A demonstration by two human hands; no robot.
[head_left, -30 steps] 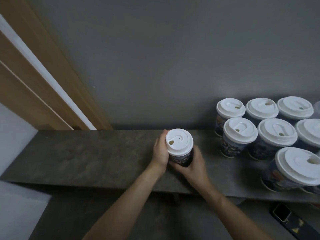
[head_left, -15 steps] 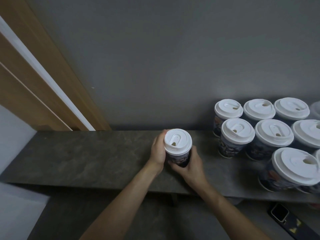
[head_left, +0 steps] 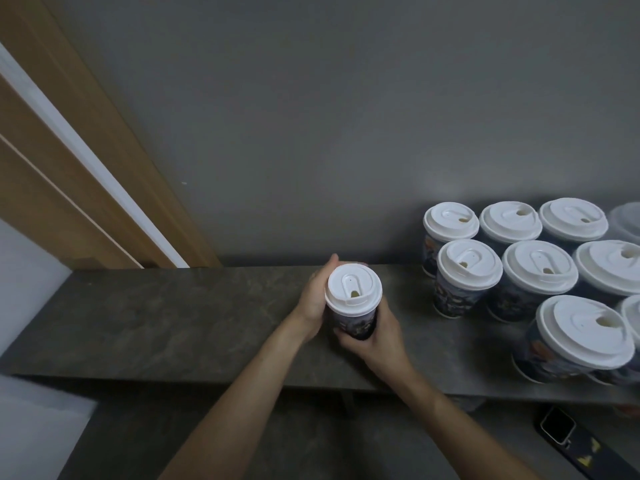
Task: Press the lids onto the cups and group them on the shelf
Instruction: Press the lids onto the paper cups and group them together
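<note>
Midway along the shelf (head_left: 156, 327), left hand (head_left: 313, 299) and right hand (head_left: 375, 342) clasp the cup (head_left: 353, 318) — lid (head_left: 353, 294) on, bare shelf leftward, grouped cups (head_left: 519, 271) well apart rightward.

You will find no text, brand or number that reads here. The dark print on the cup (head_left: 356, 323) at the centre of the frame is blurred artwork only, and so is that on the grouped cups (head_left: 453, 299) at the right. Yellow marks on the dark object (head_left: 585, 455) at lower right are too small to read.
</note>
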